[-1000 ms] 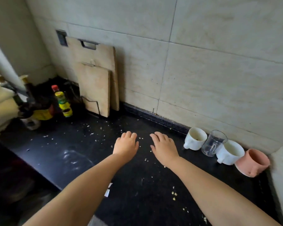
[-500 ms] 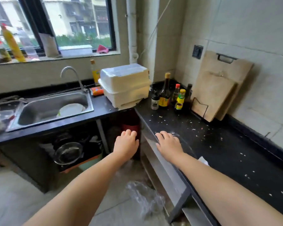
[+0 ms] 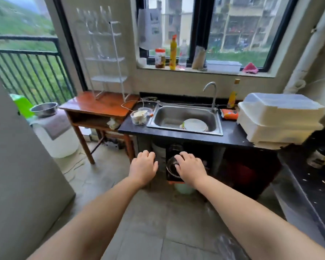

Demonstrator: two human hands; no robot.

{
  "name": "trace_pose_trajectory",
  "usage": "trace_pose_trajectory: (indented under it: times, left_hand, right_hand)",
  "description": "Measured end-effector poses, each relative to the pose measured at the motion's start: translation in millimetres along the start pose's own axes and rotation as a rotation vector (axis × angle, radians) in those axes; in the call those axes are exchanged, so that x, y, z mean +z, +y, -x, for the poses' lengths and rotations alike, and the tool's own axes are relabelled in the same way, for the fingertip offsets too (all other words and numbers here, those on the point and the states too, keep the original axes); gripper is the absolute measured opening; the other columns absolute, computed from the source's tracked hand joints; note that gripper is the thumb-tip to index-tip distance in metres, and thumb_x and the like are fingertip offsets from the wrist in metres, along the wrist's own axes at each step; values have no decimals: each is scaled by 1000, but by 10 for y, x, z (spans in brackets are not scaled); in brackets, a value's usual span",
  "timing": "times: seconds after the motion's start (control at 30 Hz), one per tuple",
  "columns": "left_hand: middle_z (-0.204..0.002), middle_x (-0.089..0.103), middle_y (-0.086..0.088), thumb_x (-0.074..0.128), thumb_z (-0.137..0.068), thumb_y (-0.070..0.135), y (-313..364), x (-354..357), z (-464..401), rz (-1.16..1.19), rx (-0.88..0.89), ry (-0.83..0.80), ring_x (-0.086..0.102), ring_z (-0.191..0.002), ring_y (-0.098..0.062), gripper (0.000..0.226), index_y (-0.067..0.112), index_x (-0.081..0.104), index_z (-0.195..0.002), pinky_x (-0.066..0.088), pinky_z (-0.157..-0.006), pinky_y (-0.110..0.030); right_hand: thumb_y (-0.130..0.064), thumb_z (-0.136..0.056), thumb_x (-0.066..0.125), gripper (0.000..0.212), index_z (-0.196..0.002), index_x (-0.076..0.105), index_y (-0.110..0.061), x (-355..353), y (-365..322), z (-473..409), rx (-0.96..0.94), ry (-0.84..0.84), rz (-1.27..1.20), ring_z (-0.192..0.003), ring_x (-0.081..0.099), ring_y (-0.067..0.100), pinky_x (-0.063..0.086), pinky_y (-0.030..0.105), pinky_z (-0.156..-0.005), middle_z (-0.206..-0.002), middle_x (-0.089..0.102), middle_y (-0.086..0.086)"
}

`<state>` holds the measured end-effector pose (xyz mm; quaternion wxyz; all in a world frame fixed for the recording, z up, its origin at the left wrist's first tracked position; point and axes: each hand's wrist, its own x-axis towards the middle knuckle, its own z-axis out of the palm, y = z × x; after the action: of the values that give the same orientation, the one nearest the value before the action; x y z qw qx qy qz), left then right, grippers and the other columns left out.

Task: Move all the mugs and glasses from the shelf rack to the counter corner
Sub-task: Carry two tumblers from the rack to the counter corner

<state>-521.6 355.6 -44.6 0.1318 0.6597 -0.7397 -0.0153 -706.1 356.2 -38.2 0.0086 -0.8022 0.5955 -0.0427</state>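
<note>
A white wire shelf rack (image 3: 109, 59) stands on a small wooden table (image 3: 99, 106) at the back left, by the window. I see no mug or glass on its tiers, though the rack is blurred. No mugs or glasses show in this view; the counter corner lies out of frame to the right. My left hand (image 3: 144, 167) and my right hand (image 3: 190, 166) are stretched out side by side in mid-air over the floor, in front of the sink counter. Both have relaxed fingers and hold nothing.
A steel sink (image 3: 185, 120) with plates is set in the black counter (image 3: 233, 137). A white lidded box (image 3: 280, 119) sits at the counter's right end. A grey fridge side (image 3: 17, 175) fills the left. Bottles line the window sill (image 3: 204, 70).
The view has swung left, from the counter corner with its mugs and glass, past the chopping boards, to the sink and shelf rack. Both hands stay empty and outstretched.
</note>
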Motion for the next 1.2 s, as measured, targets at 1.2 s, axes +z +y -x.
trace_pose_trajectory:
  times: [1.2]
  left_hand:
    - [-122, 52, -9, 42, -95, 32, -5003, -1172, -4640, 127, -60, 145, 48, -116, -28, 32, 12, 53, -118, 46, -93, -42]
  right_hand:
    - [-35, -99, 34, 37, -131, 46, -21, -117, -3044, -6426, -21, 168, -78, -123, 45, 29, 41, 45, -97, -137, 45, 5]
